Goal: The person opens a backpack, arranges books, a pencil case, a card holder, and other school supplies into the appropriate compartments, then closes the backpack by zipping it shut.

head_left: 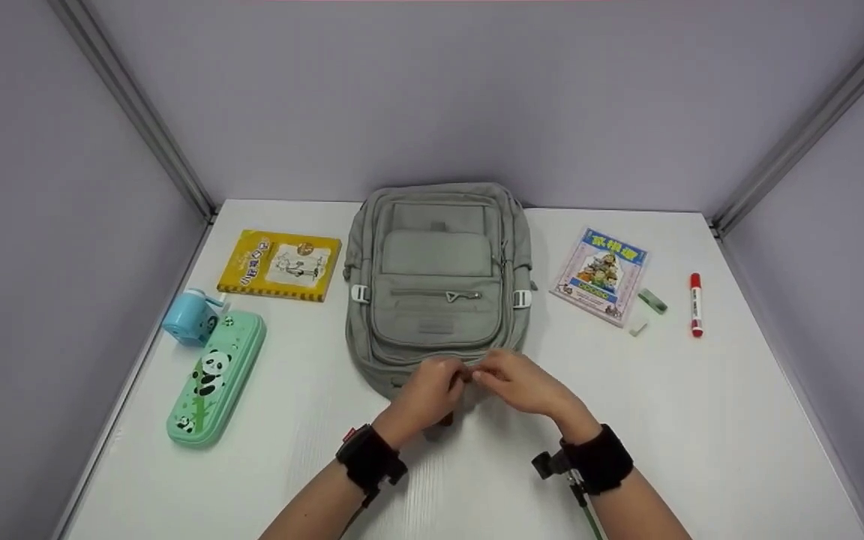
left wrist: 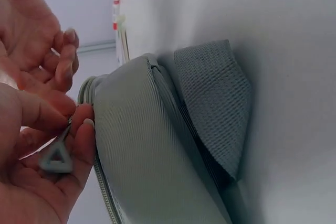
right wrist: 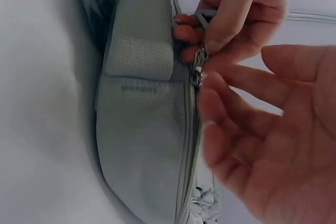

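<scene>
A grey backpack (head_left: 436, 255) lies on the table with its front pockets up. At its near edge my left hand (head_left: 424, 390) pinches a zipper pull (right wrist: 199, 59) between thumb and fingers. The triangular tag (left wrist: 56, 158) of that pull hangs against the left fingers. Close on the other side, my right hand (head_left: 518, 382) has its loosely bent fingertips (right wrist: 210, 95) right at the zipper, its thumb held apart from them. The zipper track (right wrist: 189, 145) runs along the bag's edge beside both hands.
Left of the backpack are a yellow book (head_left: 282, 264), a blue pencil sharpener (head_left: 190, 316) and a green panda pencil case (head_left: 214, 382). To its right lie a pink-and-blue book (head_left: 603, 274), a small green item (head_left: 652, 301), a whitish eraser (head_left: 638, 328) and a red marker (head_left: 696, 306).
</scene>
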The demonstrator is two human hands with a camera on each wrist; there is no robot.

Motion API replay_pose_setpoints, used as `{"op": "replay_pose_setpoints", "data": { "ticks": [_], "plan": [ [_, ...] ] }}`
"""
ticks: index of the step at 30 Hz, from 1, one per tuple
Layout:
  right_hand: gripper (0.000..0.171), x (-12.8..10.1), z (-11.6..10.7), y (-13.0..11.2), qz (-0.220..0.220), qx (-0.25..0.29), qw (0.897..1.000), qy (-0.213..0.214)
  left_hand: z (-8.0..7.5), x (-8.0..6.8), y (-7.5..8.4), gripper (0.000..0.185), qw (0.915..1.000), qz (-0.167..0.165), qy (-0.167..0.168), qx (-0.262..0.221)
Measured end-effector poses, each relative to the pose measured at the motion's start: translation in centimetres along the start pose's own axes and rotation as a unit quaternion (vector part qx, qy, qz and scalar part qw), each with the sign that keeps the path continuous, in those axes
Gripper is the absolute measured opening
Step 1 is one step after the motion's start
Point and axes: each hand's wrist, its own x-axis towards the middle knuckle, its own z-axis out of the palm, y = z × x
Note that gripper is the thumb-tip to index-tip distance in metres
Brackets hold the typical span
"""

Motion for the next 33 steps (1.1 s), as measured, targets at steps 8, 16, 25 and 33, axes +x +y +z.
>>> {"op": "replay_pose_setpoints", "data": {
  "ticks": [8, 16, 25, 33],
  "plan": [
    [0.027, 1.0, 2.1, 1.3, -0.069, -0.247, 0.958, 0.128, 0.2, 0.1, -0.2, 0.01, 1.0, 0.006, 0.001, 0.003],
    [0.011, 1.3, 1.8, 2.7, -0.062, -0.166, 0.98, 0.094, 0.1, 0.0, -0.2, 0.016, 0.999, -0.013, -0.002, 0.044],
    [0.009, 0.8, 0.9, 3.7, -0.021, -0.044, 0.999, 0.021, -1.3, -0.5, -0.5, 0.013, 0.9962, -0.025, -0.021, 0.08],
    [0.005, 0.9, 0.9, 3.6, -0.006, -0.038, 0.999, 0.016, -3.1, -1.6, -1.9, 0.009, 0.9975, -0.028, -0.013, 0.064]
  ]
}}
